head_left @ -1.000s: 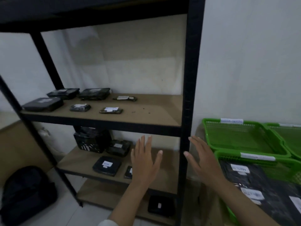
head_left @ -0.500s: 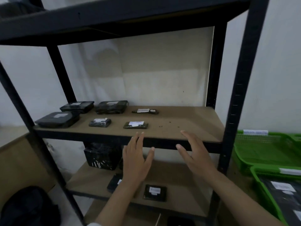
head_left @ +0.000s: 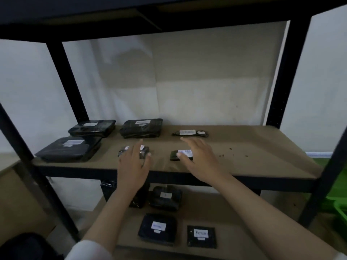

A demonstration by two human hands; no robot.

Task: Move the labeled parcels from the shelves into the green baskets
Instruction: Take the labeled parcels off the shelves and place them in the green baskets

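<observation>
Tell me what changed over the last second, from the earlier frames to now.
Both hands moved from in front of the lower shelves up and forward over the middle shelf. The left hand now reaches over a small parcel, the right hand over another small parcel; both are open, gripping nothing. The view swung left, leaving the green baskets at the edge. The parcels stayed put.

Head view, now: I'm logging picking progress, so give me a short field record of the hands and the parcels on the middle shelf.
left hand: open, fingers spread over the small front-left parcel, no grip yet
right hand: open, reaching over the small front-centre parcel, no grip yet
middle shelf: six black labeled parcels
large parcels: three, at the left and back
thin back parcel: lies beyond the right hand, untouched
green baskets: partly visible at the right edge
</observation>
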